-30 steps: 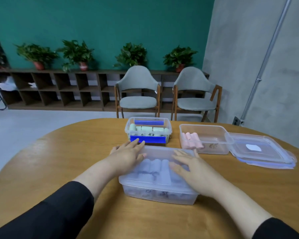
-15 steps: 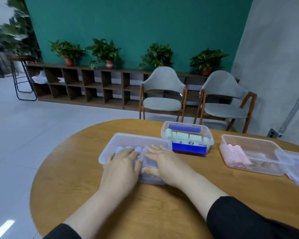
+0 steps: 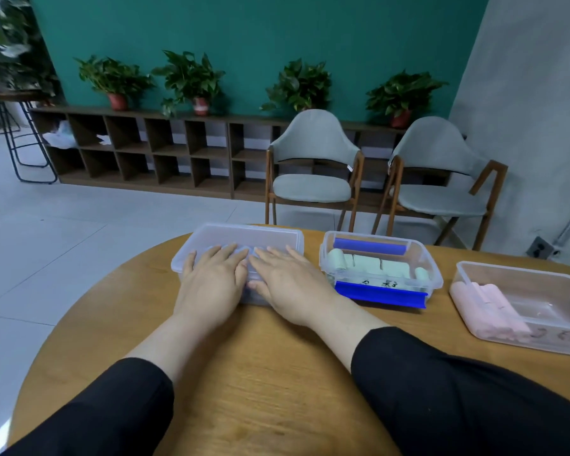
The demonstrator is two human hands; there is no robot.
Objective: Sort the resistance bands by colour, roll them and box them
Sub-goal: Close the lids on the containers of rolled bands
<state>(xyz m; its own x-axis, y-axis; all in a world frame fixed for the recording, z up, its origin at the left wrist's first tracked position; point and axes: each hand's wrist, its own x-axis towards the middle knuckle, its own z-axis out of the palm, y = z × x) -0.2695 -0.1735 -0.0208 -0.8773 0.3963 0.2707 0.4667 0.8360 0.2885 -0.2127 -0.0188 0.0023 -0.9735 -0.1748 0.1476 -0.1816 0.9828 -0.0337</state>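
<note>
Head view: both hands lie flat, fingers straight, on the lid of the clear box (image 3: 244, 236) at the far left of the round table (image 3: 277, 373). The left hand (image 3: 213, 284) and the right hand (image 3: 285, 284) sit side by side, thumbs nearly touching, each grip spread wide and pressing down without curling round anything. A second ago this lidded box sat directly in front of the person, nearer than the other boxes; it now stands farther out and to the left, in line with them, so it seems to have been pushed aside. Pale rolled bands show faintly through the lid. To its right stands the blue-clipped box (image 3: 380, 268) holding green rolls (image 3: 372, 264), lidless. Farther right, the open box (image 3: 520, 301) holds pink rolls (image 3: 487, 307). Judging by this, one colour is closed and parked; two boxes await lids.
</note>
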